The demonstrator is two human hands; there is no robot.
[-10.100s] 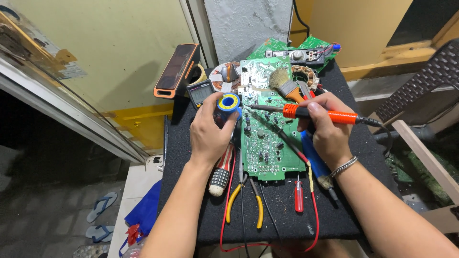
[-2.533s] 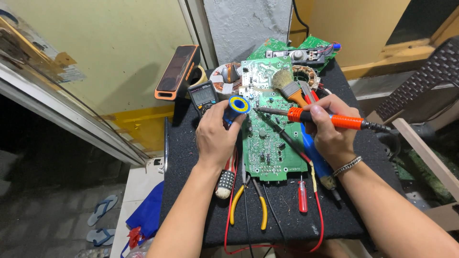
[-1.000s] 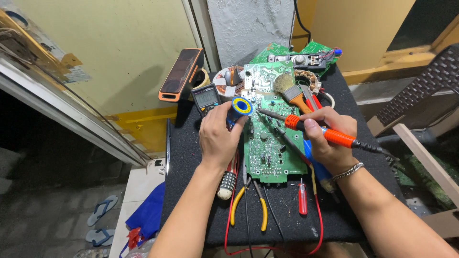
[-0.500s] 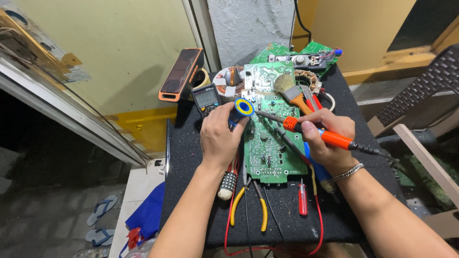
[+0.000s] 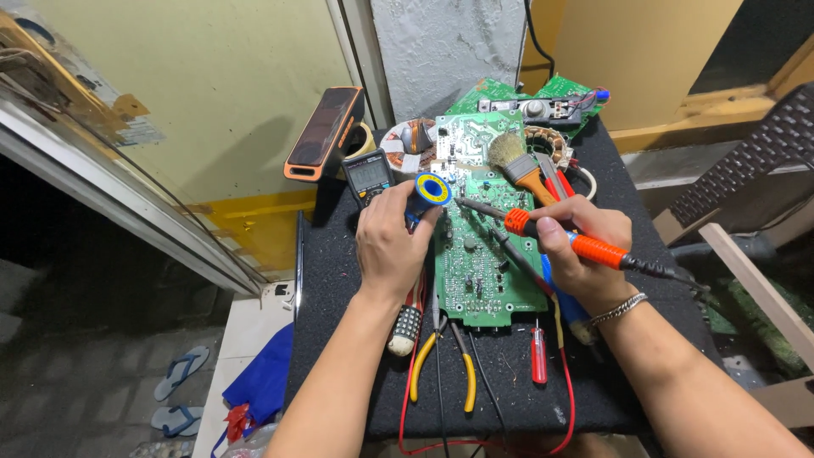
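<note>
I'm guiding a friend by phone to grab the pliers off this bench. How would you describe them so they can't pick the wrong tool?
Start at the black mat covering the table and find the large green circuit board at its middle. Just below the board's lower left corner lie the yellow-handled pliers, handles splayed toward the near edge. They are the only two-legged yellow tool; the small red-handled screwdriver to their right is a single straight stick.

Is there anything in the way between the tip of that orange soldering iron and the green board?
Nothing visible blocks it. The right hand holds the soldering iron with its tip hanging over the upper part of the green circuit board. The left hand holds a solder spool just left of the tip, beside it rather than under it.
</note>
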